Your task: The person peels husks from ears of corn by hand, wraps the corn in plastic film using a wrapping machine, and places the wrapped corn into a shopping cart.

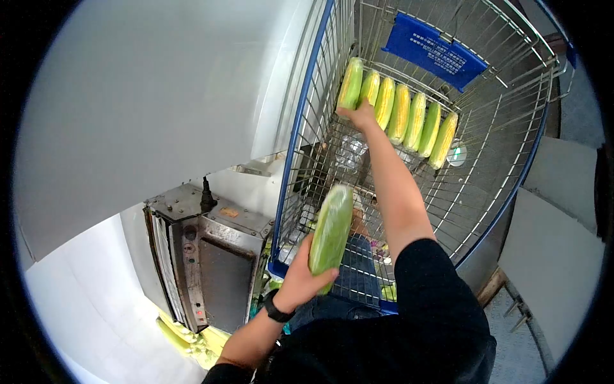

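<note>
My left hand (303,275), with a dark band on its wrist, is closed around a corn cob (334,224) in clear plastic film. Mostly green husk shows on that cob, and it is held tilted over the near end of the shopping cart (281,221). Stretched into the cart, my right hand (359,115) closes on the lower end of the leftmost wrapped corn cob (351,83); some of its fingers are hidden. Beside that one, several more wrapped cobs (399,114) lie side by side in a slanting row, yellow kernels showing between green husks.
A blue sign (435,51) hangs at the cart's far end. Left of the cart stands a worn metal machine (224,256) with a black cable on top. Below it lie pale yellow-green husks or cobs (185,339). A large grey panel (147,109) fills the upper left.
</note>
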`<state>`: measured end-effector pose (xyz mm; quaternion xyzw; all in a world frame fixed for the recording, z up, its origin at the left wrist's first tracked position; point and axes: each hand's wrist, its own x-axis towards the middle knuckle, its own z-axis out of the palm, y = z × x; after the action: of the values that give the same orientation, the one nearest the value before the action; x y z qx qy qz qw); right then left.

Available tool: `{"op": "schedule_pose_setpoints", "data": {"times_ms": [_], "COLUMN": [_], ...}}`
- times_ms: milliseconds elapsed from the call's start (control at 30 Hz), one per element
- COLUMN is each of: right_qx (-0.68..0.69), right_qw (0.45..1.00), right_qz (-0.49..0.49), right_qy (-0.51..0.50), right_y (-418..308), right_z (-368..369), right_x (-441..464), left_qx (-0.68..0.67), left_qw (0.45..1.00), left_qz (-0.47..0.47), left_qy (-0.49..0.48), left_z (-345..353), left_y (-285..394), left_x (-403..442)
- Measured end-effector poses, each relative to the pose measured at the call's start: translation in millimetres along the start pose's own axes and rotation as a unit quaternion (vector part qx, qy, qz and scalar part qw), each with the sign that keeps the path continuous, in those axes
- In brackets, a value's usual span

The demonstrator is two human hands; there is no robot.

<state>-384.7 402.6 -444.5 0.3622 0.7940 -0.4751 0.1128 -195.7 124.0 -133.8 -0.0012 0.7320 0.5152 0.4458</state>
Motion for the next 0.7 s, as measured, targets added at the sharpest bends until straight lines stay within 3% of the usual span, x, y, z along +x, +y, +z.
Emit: {"op": "schedule_pose_setpoints", "data": {"times_ms": [33, 100, 167, 200, 267, 333, 400, 467, 533, 600, 700], "right_qx": [0.084, 0.359, 0.555, 0.572, 0.496, 0.524, 0.521, 0.477, 0.478, 0.496, 0.534], "right_qw": [0.992, 0.933, 0.815, 0.785, 0.85, 0.847, 0.848, 0.876, 0.876, 0.867, 0.836], "right_qz": [-0.024, 0.027, 0.055, 0.054, -0.014, 0.029, 0.093, 0.066, 0.053, 0.053, 0.123], "right_qy": [0.086, 0.032, -0.16, -0.232, -0.176, -0.089, -0.012, 0.034, 0.032, 0.004, -0.009], "right_y": [23.1, -7.6, -11.3, -17.1, 2.9, -11.1, 20.3, 32.9, 41.7, 30.0, 36.3], "right_z": [11.7, -38.6, -73.4, -88.0, -79.1, -101.7, -105.3, -107.7, -104.0, -108.9, -95.1], "right_x": [1.6, -72.0, -135.0, -165.4, -194.9, -194.9, -162.5, -144.2, -128.8, -126.9, -100.9], "left_qx": [-0.012, -0.038, -0.048, -0.045, 0.227, 0.253, 0.207, 0.339, 0.391, 0.341, 0.344], "left_qw": [1.0, 0.997, 0.989, 0.98, 0.913, 0.898, 0.934, 0.904, 0.898, 0.921, 0.92], "left_qz": [0.007, 0.024, 0.088, 0.139, 0.258, 0.275, 0.196, 0.149, 0.048, 0.009, 0.018], "left_qy": [0.017, 0.062, 0.11, 0.133, 0.22, 0.234, 0.214, 0.214, 0.197, 0.186, 0.186], "left_z": [5.6, 20.2, 39.7, 48.2, 56.9, 57.8, 58.6, 57.3, 60.9, 59.3, 58.6], "left_y": [6.3, 22.0, 30.7, 24.1, 7.0, 4.1, 6.5, 10.1, 2.3, 3.0, -2.8], "left_x": [17.7, 54.0, 98.0, 126.4, 185.1, 234.1, 280.0, 311.1, 344.2, 367.6, 388.7]}}
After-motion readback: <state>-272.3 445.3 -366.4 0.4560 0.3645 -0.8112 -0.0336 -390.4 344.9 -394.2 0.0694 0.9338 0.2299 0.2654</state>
